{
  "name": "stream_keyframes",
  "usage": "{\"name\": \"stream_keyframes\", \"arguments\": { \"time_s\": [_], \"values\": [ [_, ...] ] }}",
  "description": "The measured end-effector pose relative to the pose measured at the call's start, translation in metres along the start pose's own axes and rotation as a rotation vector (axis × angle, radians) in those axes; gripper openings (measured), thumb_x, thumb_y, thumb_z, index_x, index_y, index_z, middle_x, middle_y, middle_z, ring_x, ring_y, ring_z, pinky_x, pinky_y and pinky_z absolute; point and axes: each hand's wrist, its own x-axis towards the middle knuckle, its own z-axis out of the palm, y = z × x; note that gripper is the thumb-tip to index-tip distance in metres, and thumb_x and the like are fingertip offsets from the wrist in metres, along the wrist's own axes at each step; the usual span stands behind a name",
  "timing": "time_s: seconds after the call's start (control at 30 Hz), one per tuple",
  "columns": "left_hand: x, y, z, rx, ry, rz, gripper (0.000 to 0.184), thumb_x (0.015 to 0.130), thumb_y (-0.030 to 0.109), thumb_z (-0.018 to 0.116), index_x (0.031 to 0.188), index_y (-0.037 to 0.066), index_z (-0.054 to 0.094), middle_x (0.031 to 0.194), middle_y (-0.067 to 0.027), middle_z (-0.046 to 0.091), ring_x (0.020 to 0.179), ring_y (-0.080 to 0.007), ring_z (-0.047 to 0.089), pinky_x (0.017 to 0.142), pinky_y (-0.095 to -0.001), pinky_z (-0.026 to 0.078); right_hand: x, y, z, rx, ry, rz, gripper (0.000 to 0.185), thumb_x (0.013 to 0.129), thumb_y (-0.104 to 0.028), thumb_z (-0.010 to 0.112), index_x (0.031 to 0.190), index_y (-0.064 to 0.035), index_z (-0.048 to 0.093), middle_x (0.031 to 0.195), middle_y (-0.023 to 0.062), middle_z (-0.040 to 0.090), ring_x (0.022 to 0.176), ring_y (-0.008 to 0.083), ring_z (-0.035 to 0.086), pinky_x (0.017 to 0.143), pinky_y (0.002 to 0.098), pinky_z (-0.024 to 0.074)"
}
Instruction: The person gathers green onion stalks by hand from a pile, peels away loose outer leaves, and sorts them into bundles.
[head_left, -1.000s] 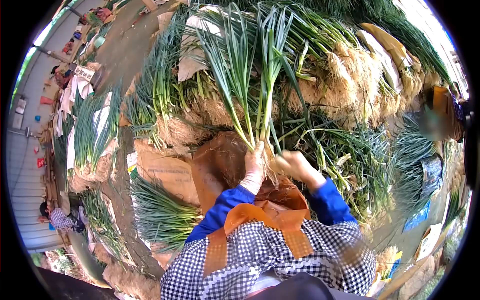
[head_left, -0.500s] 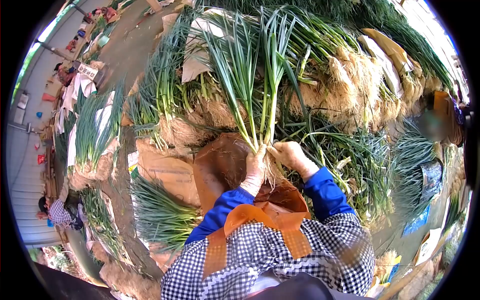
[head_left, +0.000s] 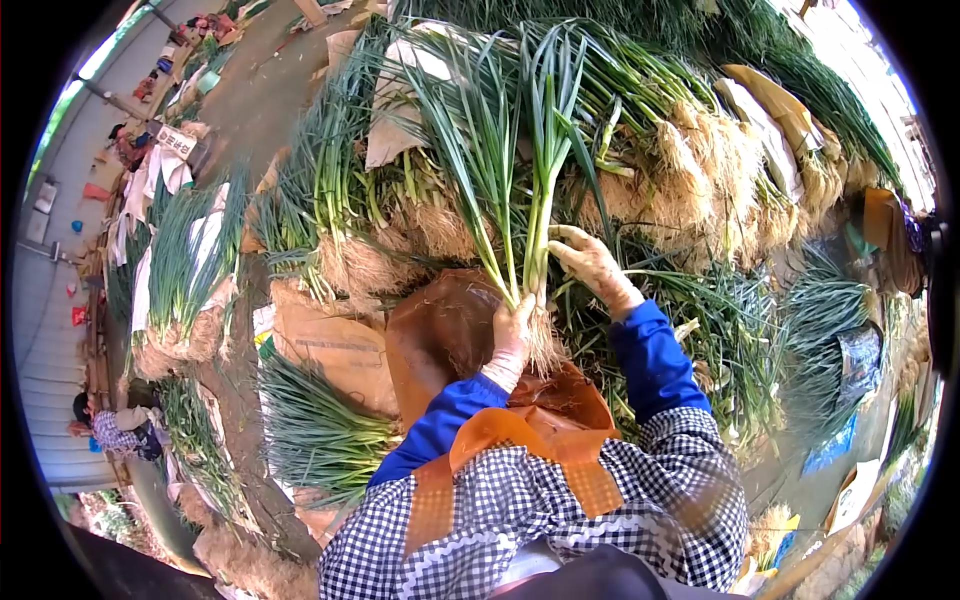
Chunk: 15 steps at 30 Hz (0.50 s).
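Observation:
My left hand is closed round the lower stems of a few green onions, just above their pale roots. Their leaves point away from me and fan out. To the right of the stems, my right hand is open, its fingers bent towards the nearest stalk. Whether the fingertips touch that stalk I cannot tell. Under the held bunch, an orange-brown apron covers my lap.
Piles of green onions with tangled roots lie ahead. Loose leaves cover the ground at right. A trimmed-looking bunch rests at left near a tan sack. Another person is at far left.
My right hand has left the root end beside my left hand and moved up and right along the stalks, its fingers opening. My left hand keeps its hold on the green onions.

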Motion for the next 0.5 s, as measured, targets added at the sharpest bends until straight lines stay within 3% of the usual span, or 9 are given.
{"name": "stream_keyframes", "arguments": {
  "time_s": [0.07, 0.1, 0.2, 0.23, 0.33, 0.37, 0.47, 0.5],
  "values": [
    [0.002, 0.003, 0.000, -0.098, 0.056, -0.025, 0.015, 0.087, 0.007, 0.055, 0.100, 0.001, 0.059, 0.084, -0.0045, 0.061, 0.072, -0.0108, 0.057, 0.063, -0.0225, 0.047, 0.010, -0.002, 0.003, -0.006, -0.104, 0.103, 0.047, 0.086, -0.021, 0.064, 0.123, 0.0032, 0.049, 0.095, 0.0066, 0.062, 0.082, 0.0097, 0.056, 0.073, 0.0242, 0.0472],
    [0.001, 0.004, -0.004, -0.030, 0.071, -0.033, 0.014, 0.087, 0.008, 0.055, 0.098, 0.001, 0.059, 0.082, -0.0043, 0.061, 0.070, -0.0111, 0.057, 0.062, -0.0225, 0.047, 0.012, 0.003, 0.012, -0.109, 0.004, -0.157, 0.046, 0.085, -0.021, 0.065, 0.121, 0.0025, 0.050, 0.088, 0.0040, 0.062, 0.078, 0.0094, 0.055, 0.070, 0.0244, 0.0471],
    [0.002, 0.002, -0.003, 0.033, 0.038, -0.002, 0.013, 0.086, 0.009, 0.057, 0.094, -0.001, 0.060, 0.076, -0.0047, 0.061, 0.064, -0.0119, 0.056, 0.060, -0.0229, 0.046, 0.010, -0.003, 0.007, -0.425, 0.130, -0.053, 0.054, 0.080, -0.029, 0.071, 0.119, 0.0038, 0.051, 0.087, 0.0095, 0.063, 0.078, 0.0130, 0.058, 0.072, 0.0254, 0.0481],
    [0.002, 0.000, -0.003, 0.055, 0.069, -0.024, 0.013, 0.086, 0.009, 0.057, 0.094, -0.001, 0.060, 0.076, -0.0045, 0.061, 0.064, -0.0116, 0.056, 0.059, -0.0229, 0.046, 0.012, 0.000, 0.006, -0.378, 0.108, -0.031, 0.062, 0.078, -0.032, 0.072, 0.122, 0.0052, 0.048, 0.097, 0.0160, 0.063, 0.087, 0.0157, 0.059, 0.078, 0.0266, 0.0480],
    [0.001, -0.001, 0.001, 0.102, 0.112, -0.026, 0.014, 0.085, 0.010, 0.057, 0.093, -0.001, 0.061, 0.075, -0.0042, 0.061, 0.063, -0.0111, 0.055, 0.059, -0.0229, 0.045, 0.005, -0.013, 0.011, -0.431, 0.048, -0.028, 0.064, 0.079, -0.030, 0.071, 0.125, 0.0066, 0.045, 0.101, 0.0184, 0.063, 0.091, 0.0181, 0.060, 0.081, 0.0280, 0.0484],
    [0.001, -0.001, 0.002, 0.126, 0.124, -0.001, 0.014, 0.085, 0.010, 0.057, 0.092, -0.001, 0.061, 0.075, -0.0042, 0.061, 0.063, -0.0109, 0.055, 0.058, -0.0229, 0.045, 0.015, 0.007, 0.005, -0.278, -0.080, -0.066, 0.065, 0.081, -0.027, 0.070, 0.128, 0.0074, 0.041, 0.108, 0.0204, 0.061, 0.097, 0.0197, 0.059, 0.085, 0.0286, 0.0478],
    [0.005, -0.004, -0.010, 0.157, 0.008, -0.028, 0.015, 0.085, 0.010, 0.057, 0.094, -0.001, 0.060, 0.080, -0.0065, 0.061, 0.067, -0.0165, 0.060, 0.063, -0.0271, 0.051, 0.028, 0.014, 0.007, -0.214, -0.326, -0.096, 0.040, 0.082, -0.025, 0.069, 0.106, 0.0044, 0.057, 0.087, 0.0063, 0.063, 0.079, 0.0104, 0.055, 0.072, 0.0265, 0.0469],
    [0.007, -0.003, -0.012, 0.082, -0.013, -0.065, 0.015, 0.084, 0.010, 0.058, 0.093, -0.002, 0.060, 0.080, -0.0073, 0.061, 0.066, -0.0170, 0.059, 0.065, -0.0276, 0.052, 0.029, 0.015, 0.010, -0.195, -0.284, -0.026, 0.030, 0.082, -0.025, 0.069, 0.093, 0.0022, 0.061, 0.074, 0.0019, 0.060, 0.070, 0.0078, 0.050, 0.064, 0.0263, 0.0447]
  ]
}}
